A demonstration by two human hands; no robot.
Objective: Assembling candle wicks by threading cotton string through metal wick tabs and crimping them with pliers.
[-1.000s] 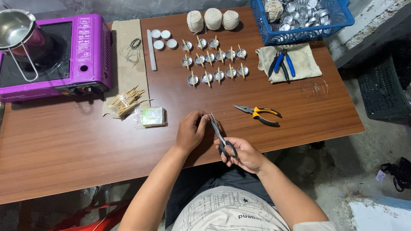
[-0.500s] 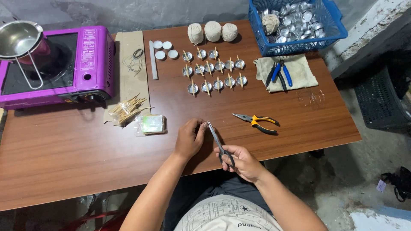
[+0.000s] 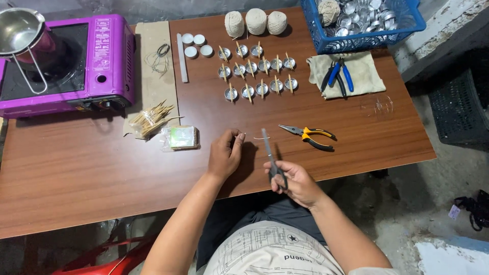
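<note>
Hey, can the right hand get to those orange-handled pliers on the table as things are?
Probably not freely: the right hand holds scissors, though the orange-handled pliers lie close with bare table between.

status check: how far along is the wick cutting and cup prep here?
Done: fifteen metal cups stand in three rows, each with a stick across its rim. In hand: the left hand pinches a short piece of string, and the right hand has its grip on scissors, blades up. Left: the blue basket holds many loose cups, and three string balls remain.
</note>
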